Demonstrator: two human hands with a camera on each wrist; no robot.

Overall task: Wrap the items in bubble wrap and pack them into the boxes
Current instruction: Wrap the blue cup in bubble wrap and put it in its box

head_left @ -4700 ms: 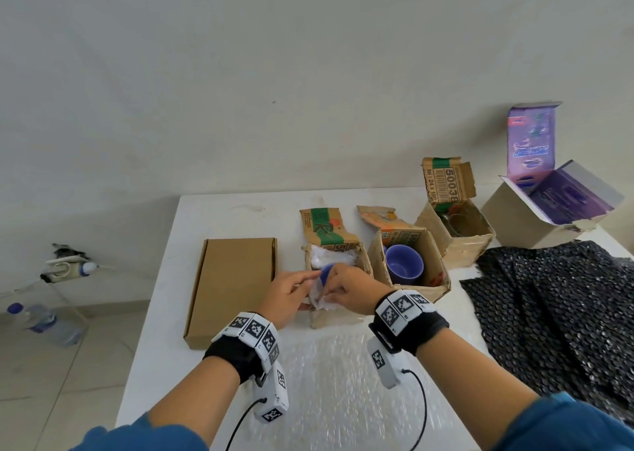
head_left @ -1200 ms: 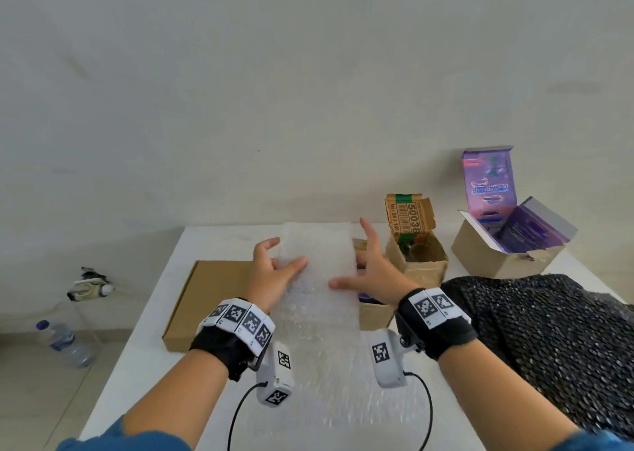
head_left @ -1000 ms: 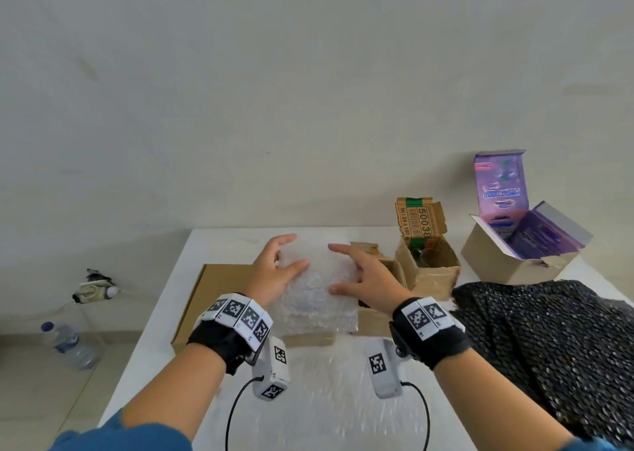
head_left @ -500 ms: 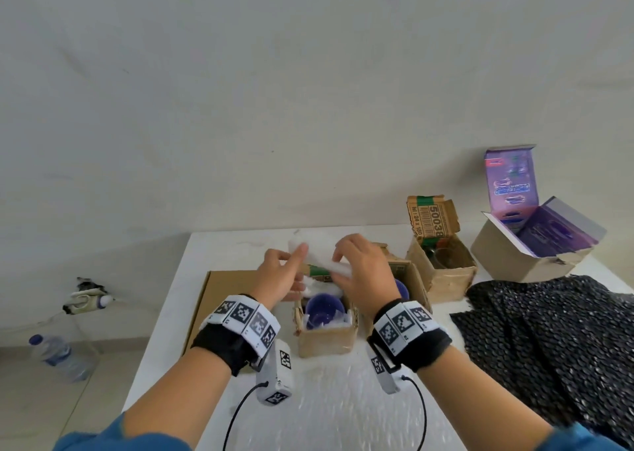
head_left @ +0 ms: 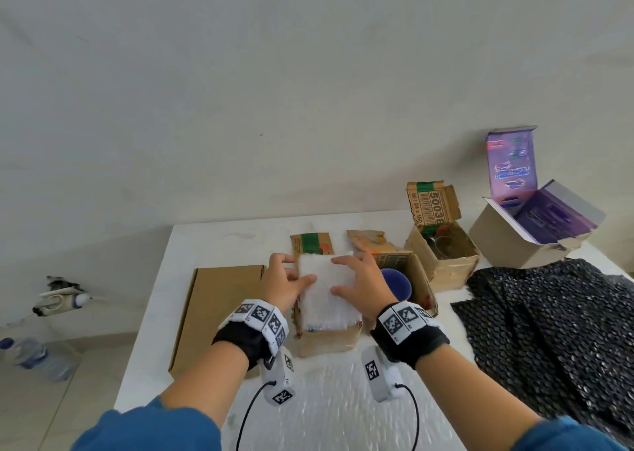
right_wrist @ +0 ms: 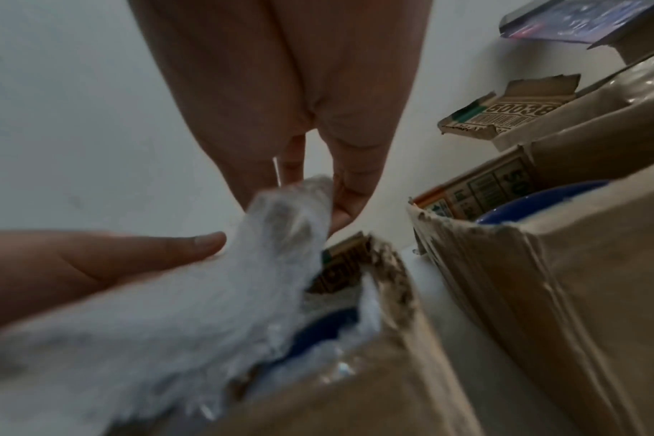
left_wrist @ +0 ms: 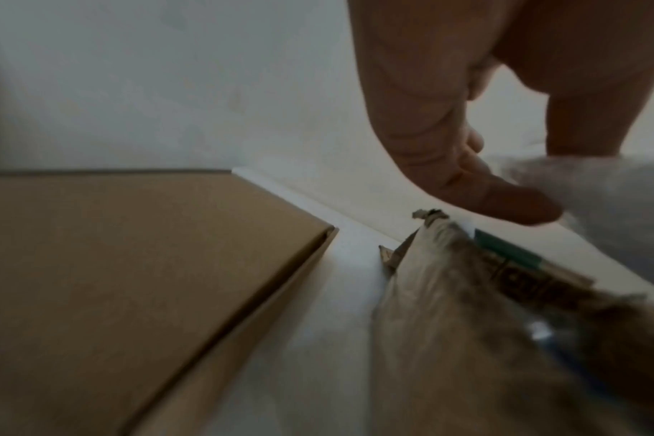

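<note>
A folded pad of clear bubble wrap [head_left: 326, 289] lies across the top of a small open cardboard box [head_left: 326, 342] at the table's middle. My left hand [head_left: 291, 275] grips its left edge, thumb on top. My right hand [head_left: 350, 279] grips the right side, thumb [right_wrist: 150, 250] flat on the pad and fingertips [right_wrist: 340, 200] curled over its far end. Under the pad, a blue cup [right_wrist: 325, 324] wrapped in bubble wrap shows inside the box. A second blue cup [head_left: 396, 284] stands bare in the neighbouring box [head_left: 422, 289].
A flat closed cardboard box [head_left: 216, 313] lies to the left. A third open box [head_left: 442, 261] and a purple-lined box [head_left: 528, 234] stand at the back right. Black bubble wrap [head_left: 555, 330] covers the right side; a clear sheet [head_left: 336, 402] lies in front of me.
Both hands lifted a clear bubble wrap sheet, folded it over the box, and have now lowered the folded pad onto the box's open top, covering the cup.
</note>
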